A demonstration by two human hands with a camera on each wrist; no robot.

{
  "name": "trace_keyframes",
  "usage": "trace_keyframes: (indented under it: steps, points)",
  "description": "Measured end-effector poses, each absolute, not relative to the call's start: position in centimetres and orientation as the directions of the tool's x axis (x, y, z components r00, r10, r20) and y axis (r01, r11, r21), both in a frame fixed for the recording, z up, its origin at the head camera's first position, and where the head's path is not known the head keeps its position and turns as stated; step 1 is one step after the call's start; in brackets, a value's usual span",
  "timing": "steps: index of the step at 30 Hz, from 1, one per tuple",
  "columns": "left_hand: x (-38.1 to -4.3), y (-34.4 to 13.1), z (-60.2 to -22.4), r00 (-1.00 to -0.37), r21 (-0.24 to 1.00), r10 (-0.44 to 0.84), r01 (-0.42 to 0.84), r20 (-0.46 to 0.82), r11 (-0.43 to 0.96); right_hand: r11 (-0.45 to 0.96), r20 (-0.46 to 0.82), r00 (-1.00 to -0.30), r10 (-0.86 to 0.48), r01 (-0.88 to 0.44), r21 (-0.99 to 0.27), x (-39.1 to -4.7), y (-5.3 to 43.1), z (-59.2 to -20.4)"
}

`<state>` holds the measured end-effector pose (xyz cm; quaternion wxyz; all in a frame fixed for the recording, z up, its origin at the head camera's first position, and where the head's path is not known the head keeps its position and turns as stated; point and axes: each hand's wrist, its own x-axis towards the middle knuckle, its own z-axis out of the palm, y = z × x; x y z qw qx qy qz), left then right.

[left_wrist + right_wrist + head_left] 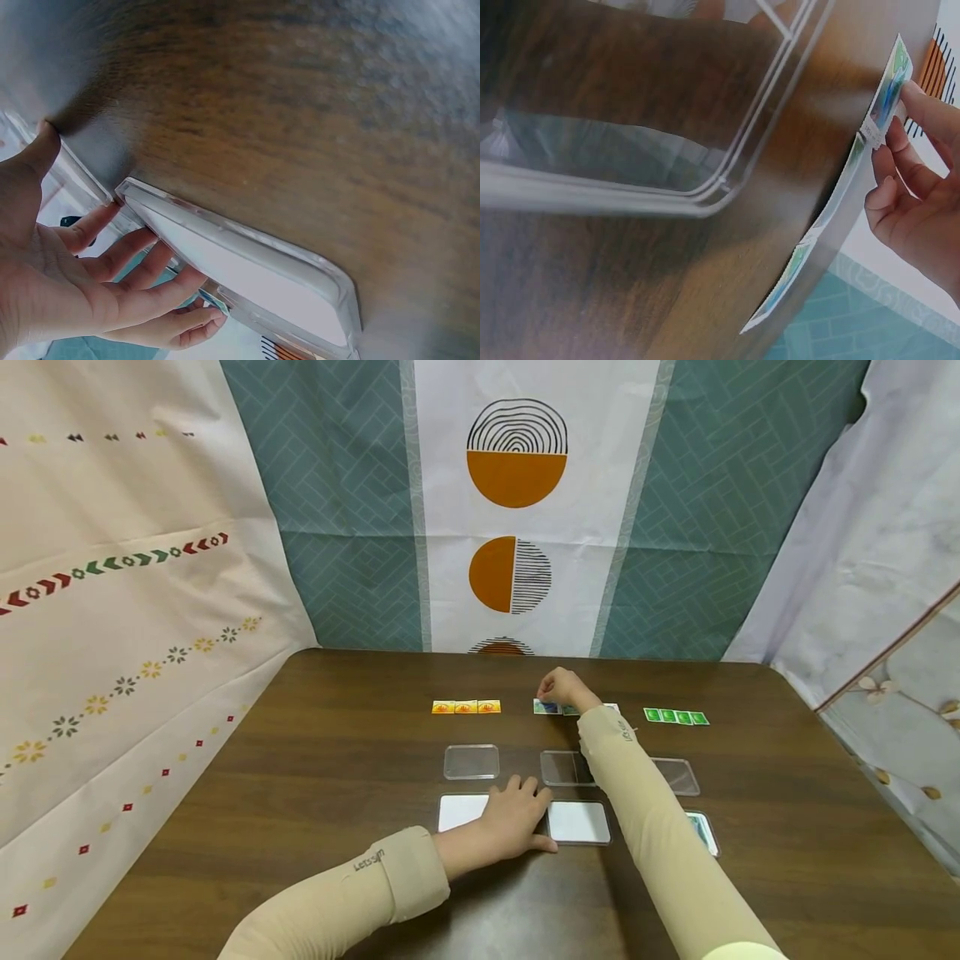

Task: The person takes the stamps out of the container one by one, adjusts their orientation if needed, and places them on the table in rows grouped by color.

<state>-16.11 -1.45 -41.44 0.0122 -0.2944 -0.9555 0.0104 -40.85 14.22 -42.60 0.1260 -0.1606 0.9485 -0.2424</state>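
Orange cards (466, 707) are lying in a row left of the grip, green cards (676, 717) right of it. A clear lid (471, 762) is sitting nearer on the brown table (315, 777). Patterned cloths (517, 502) are hanging behind.

Three card rows lie along the far part of the desk (315, 860): left row (466, 707), middle row (573, 708), right row (676, 717). Nearer, clear lids (471, 762) lie before each row, and trays (578, 822) lie before the lids.
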Motion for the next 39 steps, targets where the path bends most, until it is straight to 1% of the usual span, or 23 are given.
trace_keyframes:
  steps: [3, 5, 8, 10, 13, 15, 17, 20, 23, 24, 27, 29, 31, 33, 34, 36, 39]
  points:
    - [-16.2, -1.4, -41.4, -0.828, -0.03, 0.561, 0.56, 0.012, 0.828, 0.842, -0.146, -0.928, -0.342, -0.234, -0.486, -38.5, 13.6, -40.7]
    - [-16.2, -1.4, -41.4, -0.828, -0.032, 0.56, 0.56, 0.011, 0.828, 0.845, -0.144, -0.931, -0.334, -0.228, -0.484, -38.2, 13.6, -40.4]
    - [-16.1, -1.4, -41.4, -0.829, -0.038, 0.56, 0.559, 0.015, 0.828, 0.832, -0.14, -0.929, -0.342, -0.23, -0.505, -39.7, 14.0, -41.9]
    - [-16.1, -1.4, -41.5, -0.829, -0.039, 0.559, 0.558, 0.016, 0.829, 0.795, -0.094, -0.918, -0.385, -0.279, -0.538, -42.5, 15.1, -44.9]
    - [-15.9, -1.3, -41.6, -0.828, -0.038, 0.56, 0.559, 0.015, 0.828, 0.786, -0.11, -0.911, -0.397, -0.276, -0.553, -44.0, 15.6, -46.6]
    - [-15.9, -1.3, -41.7, -0.828, -0.041, 0.561, 0.56, 0.015, 0.827, 0.781, -0.091, -0.912, -0.4, -0.288, -0.554, -43.2, 15.6, -46.0]
    - [-15.9, -1.2, -41.8, -0.827, -0.043, 0.561, 0.56, 0.016, 0.827, 0.816, -0.137, -0.924, -0.357, -0.237, -0.528, -40.4, 14.7, -43.2]
    - [-15.9, -1.2, -41.8, -0.83, -0.041, 0.558, 0.557, 0.016, 0.829, 0.81, -0.095, -0.929, -0.358, -0.259, -0.526, -37.4, 14.2, -40.7]
    - [-16.0, -1.3, -41.6, -0.832, -0.034, 0.555, 0.554, 0.012, 0.832, 0.804, -0.098, -0.928, -0.359, -0.254, -0.537, -36.9, 14.1, -39.9]
    - [-16.1, -1.4, -41.6, -0.833, -0.031, 0.554, 0.553, 0.011, 0.832, 0.802, -0.106, -0.929, -0.355, -0.243, -0.546, -37.1, 14.2, -39.9]
    - [-16.1, -1.4, -41.4, -0.832, -0.028, 0.554, 0.554, 0.014, 0.832, 0.77, -0.09, -0.912, -0.4, -0.281, -0.573, -38.1, 15.1, -41.1]
    - [-16.1, -1.4, -41.3, -0.833, -0.026, 0.553, 0.553, 0.016, 0.833, 0.727, -0.035, -0.895, -0.445, -0.338, -0.598, -41.3, 16.3, -44.1]
    - [-16.0, -1.4, -41.3, -0.834, -0.024, 0.551, 0.551, 0.015, 0.834, 0.719, -0.034, -0.884, -0.466, -0.356, -0.596, -42.3, 16.9, -45.1]
    - [-16.0, -1.3, -41.3, -0.835, -0.02, 0.55, 0.55, 0.01, 0.835, 0.726, -0.048, -0.889, -0.456, -0.34, -0.597, -42.7, 16.9, -45.0]
    - [-16.0, -1.3, -41.3, -0.835, -0.014, 0.55, 0.55, 0.006, 0.835, 0.734, -0.063, -0.893, -0.445, -0.323, -0.597, -42.5, 16.9, -44.7]
    - [-16.0, -1.3, -41.3, -0.837, -0.005, 0.548, 0.548, 0.001, 0.837, 0.77, -0.114, -0.905, -0.411, -0.277, -0.574, -39.6, 16.0, -41.7]
    - [-16.2, -1.3, -41.2, -0.839, 0.007, 0.544, 0.544, -0.007, 0.839, 0.767, -0.085, -0.903, -0.42, -0.304, -0.565, -37.2, 15.7, -39.7]
